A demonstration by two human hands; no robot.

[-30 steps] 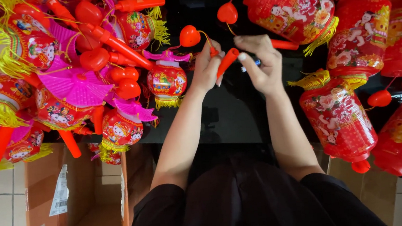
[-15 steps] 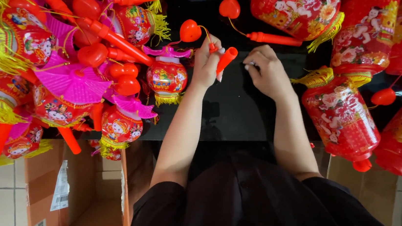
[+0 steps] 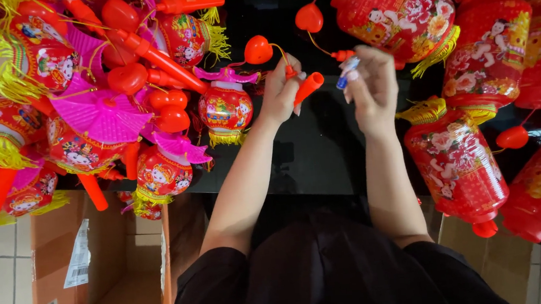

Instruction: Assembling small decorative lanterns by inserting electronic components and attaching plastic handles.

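Note:
My left hand [image 3: 280,91] grips a red plastic lantern handle [image 3: 307,87] over the black table [image 3: 323,153]. A thin wire runs from the handle to a red heart-shaped piece [image 3: 258,50] that hangs to its left. My right hand [image 3: 373,86] is raised just right of the handle and pinches a small blue and white cylinder [image 3: 346,72] between its fingertips. The two hands are a short gap apart.
A heap of small red and pink lanterns [image 3: 100,102] with yellow tassels lies on the left. Larger red paper lanterns [image 3: 456,160] line the right side and top right. An open cardboard box [image 3: 107,280] stands on the tiled floor at lower left.
My right hand drew back from the handle, then rose again holding the small blue and white cylinder. My left hand kept hold of the handle and barely moved.

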